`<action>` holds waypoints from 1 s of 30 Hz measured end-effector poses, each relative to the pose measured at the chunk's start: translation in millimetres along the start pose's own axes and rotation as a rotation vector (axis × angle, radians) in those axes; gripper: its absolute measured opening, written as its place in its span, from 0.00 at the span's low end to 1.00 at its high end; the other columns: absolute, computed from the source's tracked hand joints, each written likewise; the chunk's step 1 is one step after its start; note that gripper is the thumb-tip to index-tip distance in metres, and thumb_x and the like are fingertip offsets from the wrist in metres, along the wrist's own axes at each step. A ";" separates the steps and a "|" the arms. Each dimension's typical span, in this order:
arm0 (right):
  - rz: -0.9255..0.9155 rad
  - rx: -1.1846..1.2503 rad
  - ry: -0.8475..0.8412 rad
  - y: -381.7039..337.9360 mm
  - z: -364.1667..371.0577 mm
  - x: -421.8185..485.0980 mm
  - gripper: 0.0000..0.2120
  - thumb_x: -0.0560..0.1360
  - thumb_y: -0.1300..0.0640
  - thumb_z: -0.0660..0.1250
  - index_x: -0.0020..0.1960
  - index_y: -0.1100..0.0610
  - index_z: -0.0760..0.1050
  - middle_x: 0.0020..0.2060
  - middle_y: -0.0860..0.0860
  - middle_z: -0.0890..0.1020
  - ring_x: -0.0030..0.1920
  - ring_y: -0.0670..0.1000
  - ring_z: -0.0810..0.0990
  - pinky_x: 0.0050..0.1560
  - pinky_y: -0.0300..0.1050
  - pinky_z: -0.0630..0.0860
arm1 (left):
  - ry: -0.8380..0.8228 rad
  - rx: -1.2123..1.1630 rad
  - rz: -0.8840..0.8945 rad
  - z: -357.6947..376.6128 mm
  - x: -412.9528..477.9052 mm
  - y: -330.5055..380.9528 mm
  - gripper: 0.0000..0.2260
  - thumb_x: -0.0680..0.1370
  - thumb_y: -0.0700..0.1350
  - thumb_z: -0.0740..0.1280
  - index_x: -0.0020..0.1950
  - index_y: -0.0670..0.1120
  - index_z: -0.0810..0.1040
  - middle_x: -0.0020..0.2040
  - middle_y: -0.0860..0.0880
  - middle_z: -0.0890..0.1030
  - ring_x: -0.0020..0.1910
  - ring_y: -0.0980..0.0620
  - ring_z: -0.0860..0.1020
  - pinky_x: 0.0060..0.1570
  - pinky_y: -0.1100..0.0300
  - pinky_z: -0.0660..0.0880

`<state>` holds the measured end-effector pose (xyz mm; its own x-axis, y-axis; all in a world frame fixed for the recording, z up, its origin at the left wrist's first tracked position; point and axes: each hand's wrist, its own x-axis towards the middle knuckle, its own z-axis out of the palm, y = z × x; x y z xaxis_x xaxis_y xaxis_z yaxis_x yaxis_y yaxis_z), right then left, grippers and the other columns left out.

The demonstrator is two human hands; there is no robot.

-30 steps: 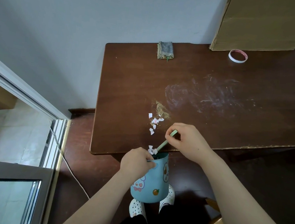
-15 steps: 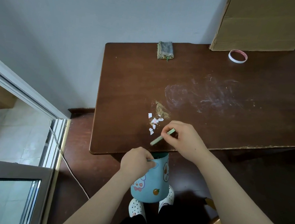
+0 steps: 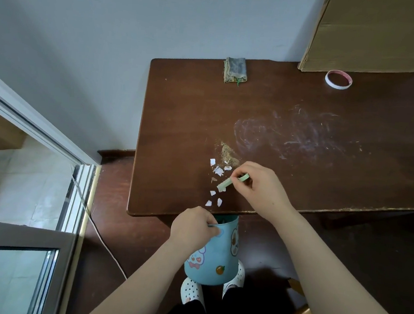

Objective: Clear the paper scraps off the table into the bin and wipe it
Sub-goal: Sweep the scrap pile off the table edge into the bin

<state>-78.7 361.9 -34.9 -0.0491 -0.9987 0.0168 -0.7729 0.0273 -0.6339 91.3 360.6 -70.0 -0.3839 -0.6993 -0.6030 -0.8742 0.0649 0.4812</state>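
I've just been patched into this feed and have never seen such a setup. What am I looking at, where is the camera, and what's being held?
There is no machine here: a person works with two bare hands. The one picture comes from a camera worn on their head, looking down. The left hand grips the rim of a light blue sticker-covered bin just under the near edge of the dark brown wooden table. The right hand pinches a pale green flat strip, its lower end near small white paper scraps beside a patch of brown crumbs. At the far edge lie a folded grey cloth and a white-and-pink tape ring, by a cardboard box.
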 end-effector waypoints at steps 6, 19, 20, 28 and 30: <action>0.012 -0.025 0.135 11.2 -0.8 10.9 0.03 0.75 0.60 0.67 0.46 0.58 0.79 0.44 0.49 0.80 0.35 0.45 0.74 0.40 0.37 0.72 | 0.011 0.000 0.006 0.6 0.5 0.3 0.08 0.76 0.52 0.67 0.51 0.51 0.84 0.36 0.51 0.81 0.41 0.51 0.82 0.43 0.58 0.78; -0.030 0.067 0.124 0.5 1.8 17.0 0.03 0.74 0.61 0.68 0.45 0.59 0.80 0.43 0.49 0.81 0.34 0.45 0.75 0.40 0.39 0.73 | 0.016 -0.021 0.012 2.0 3.0 -1.8 0.08 0.75 0.51 0.68 0.49 0.51 0.84 0.39 0.48 0.84 0.42 0.51 0.82 0.43 0.57 0.77; -0.028 0.057 0.101 -0.6 3.8 19.4 0.03 0.74 0.60 0.68 0.45 0.59 0.80 0.43 0.49 0.81 0.33 0.43 0.74 0.40 0.40 0.73 | 0.015 -0.020 0.012 1.9 3.0 -1.8 0.08 0.75 0.51 0.68 0.49 0.51 0.84 0.39 0.48 0.84 0.42 0.51 0.82 0.43 0.58 0.77; 0.042 0.060 0.031 0.7 2.7 9.6 0.05 0.75 0.58 0.65 0.43 0.56 0.80 0.40 0.49 0.80 0.38 0.49 0.78 0.41 0.45 0.76 | -0.007 -0.014 0.007 1.1 4.6 -2.0 0.09 0.76 0.52 0.68 0.51 0.50 0.84 0.40 0.48 0.84 0.42 0.50 0.82 0.42 0.58 0.77; 0.020 0.075 0.078 -0.6 2.4 14.8 0.04 0.75 0.59 0.66 0.43 0.57 0.80 0.40 0.48 0.80 0.37 0.48 0.77 0.41 0.44 0.76 | -0.003 -0.018 0.007 1.5 4.6 -2.1 0.09 0.76 0.52 0.68 0.50 0.50 0.84 0.39 0.48 0.84 0.42 0.50 0.82 0.42 0.59 0.77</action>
<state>-77.4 347.1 -36.0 -0.1156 -0.9914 0.0618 -0.7217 0.0411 -0.6909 91.0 358.2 -74.8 -0.3908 -0.6968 -0.6015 -0.8660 0.0568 0.4969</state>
